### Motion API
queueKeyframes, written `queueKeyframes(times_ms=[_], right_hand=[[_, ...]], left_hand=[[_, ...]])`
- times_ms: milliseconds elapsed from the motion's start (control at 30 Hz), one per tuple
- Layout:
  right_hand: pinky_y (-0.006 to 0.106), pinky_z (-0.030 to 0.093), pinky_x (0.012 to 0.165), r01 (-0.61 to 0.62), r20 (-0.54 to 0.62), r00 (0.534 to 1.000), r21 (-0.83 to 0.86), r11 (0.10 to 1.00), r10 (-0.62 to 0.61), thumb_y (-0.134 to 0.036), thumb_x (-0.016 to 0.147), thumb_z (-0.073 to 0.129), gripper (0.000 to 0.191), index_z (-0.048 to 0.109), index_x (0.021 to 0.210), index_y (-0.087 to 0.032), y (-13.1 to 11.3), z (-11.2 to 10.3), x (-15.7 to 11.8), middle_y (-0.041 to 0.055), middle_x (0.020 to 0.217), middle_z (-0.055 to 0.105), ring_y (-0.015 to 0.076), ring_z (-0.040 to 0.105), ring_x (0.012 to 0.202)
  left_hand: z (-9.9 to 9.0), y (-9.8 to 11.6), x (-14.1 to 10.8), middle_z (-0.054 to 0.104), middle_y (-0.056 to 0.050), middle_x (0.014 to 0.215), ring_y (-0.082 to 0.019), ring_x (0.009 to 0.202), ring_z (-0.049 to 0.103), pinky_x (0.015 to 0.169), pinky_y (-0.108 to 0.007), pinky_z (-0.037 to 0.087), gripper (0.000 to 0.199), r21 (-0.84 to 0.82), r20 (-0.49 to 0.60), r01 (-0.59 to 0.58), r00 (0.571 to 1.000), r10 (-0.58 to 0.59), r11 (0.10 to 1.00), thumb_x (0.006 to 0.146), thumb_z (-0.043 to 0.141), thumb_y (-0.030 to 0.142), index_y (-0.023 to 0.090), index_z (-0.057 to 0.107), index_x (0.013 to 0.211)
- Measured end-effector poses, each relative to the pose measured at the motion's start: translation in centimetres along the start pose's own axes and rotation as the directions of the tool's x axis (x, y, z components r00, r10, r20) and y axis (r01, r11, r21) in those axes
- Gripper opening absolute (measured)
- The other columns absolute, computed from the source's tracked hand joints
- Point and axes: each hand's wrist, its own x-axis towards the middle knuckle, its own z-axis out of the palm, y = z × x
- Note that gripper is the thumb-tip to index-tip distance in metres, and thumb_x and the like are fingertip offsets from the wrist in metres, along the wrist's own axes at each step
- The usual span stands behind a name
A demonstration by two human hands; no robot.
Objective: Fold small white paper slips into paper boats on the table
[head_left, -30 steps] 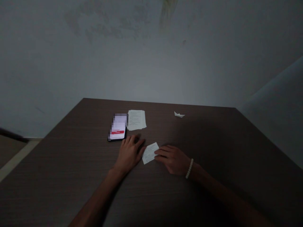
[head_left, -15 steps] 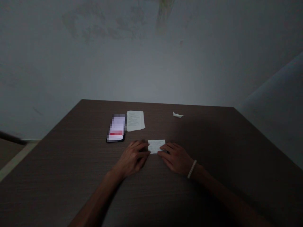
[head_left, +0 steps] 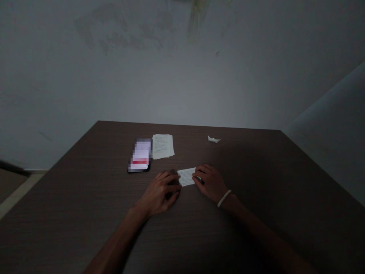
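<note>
A small white sheet of printed paper [head_left: 186, 177] lies on the dark table between my two hands, slightly tilted. My left hand [head_left: 162, 192] rests at its left edge, fingers apart, with fingertips touching the paper. On the right side, my right hand [head_left: 209, 182], with a beaded bracelet at the wrist, covers the paper's right end. Its thumb and fingers are close together on that edge, pinching it.
A stack of printed sheets [head_left: 162, 146] lies beyond my left hand, beside a phone [head_left: 140, 155] with a lit, blurred screen. Farther right sits a small folded paper boat [head_left: 213, 139]. A wall stands behind the brown table [head_left: 114, 131].
My right hand has shifted slightly up and turned, now covering more of the paper's right end. The paper has turned a little, its right side farther away. My left hand has barely moved.
</note>
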Motion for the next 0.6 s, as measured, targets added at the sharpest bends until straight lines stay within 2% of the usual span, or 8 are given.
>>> queueKeyframes(times_ms=[200, 333, 500, 600], right_hand=[[0.036, 0.046, 0.087, 0.052, -0.036, 0.998, 0.029, 0.998, -0.051, -0.022, 0.091, 0.057, 0.011, 0.067, 0.092, -0.019, 1.1, 0.5, 0.6, 0.0067, 0.099, 0.066, 0.0205, 0.055, 0.096], [0.036, 0.046, 0.086, 0.084, -0.039, 0.996, 0.035, 0.996, -0.082, -0.02, 0.09, 0.057, 0.01, 0.066, 0.091, -0.018, 1.1, 0.2, 0.4, 0.007, 0.095, 0.064, 0.0205, 0.054, 0.093], [0.036, 0.044, 0.085, 0.185, 0.053, 0.981, 0.016, 0.983, -0.185, -0.019, 0.088, 0.057, 0.007, 0.064, 0.087, -0.018, 0.7, -0.4, -0.7, 0.0072, 0.092, 0.061, 0.0211, 0.052, 0.092], [0.035, 0.043, 0.086, 0.284, 0.125, 0.949, 0.054, 0.957, -0.288, -0.013, 0.084, 0.056, 0.015, 0.064, 0.096, -0.019, 0.1, -0.7, -1.2, 0.0072, 0.101, 0.06, 0.0209, 0.05, 0.096]], left_hand=[[0.1, 0.5, 0.0, 0.059, -0.009, 0.122, -0.028, 0.112, 0.051, 0.096, -0.048, 0.04, 0.027, 0.053, 0.022, -0.011, 1.0, 0.009, 0.999, 0.088, 0.053, 0.027, 0.023, 0.068, 0.11], [0.1, 0.6, 0.0, 0.058, -0.009, 0.126, -0.028, 0.118, 0.048, 0.099, -0.047, 0.039, 0.031, 0.073, 0.011, -0.018, 1.0, 0.017, 0.997, 0.089, 0.051, 0.026, 0.023, 0.064, 0.117], [0.2, 0.2, 0.3, 0.061, -0.006, 0.125, -0.026, 0.119, 0.05, 0.098, -0.047, 0.04, 0.026, 0.028, -0.026, 0.013, 1.0, -0.012, 1.0, 0.094, 0.047, 0.026, 0.023, 0.069, 0.107], [0.6, -0.4, 0.6, 0.064, -0.006, 0.121, -0.025, 0.116, 0.052, 0.097, -0.047, 0.04, 0.025, -0.007, -0.057, 0.045, 0.997, -0.045, 0.999, 0.095, 0.047, 0.026, 0.023, 0.071, 0.101]])
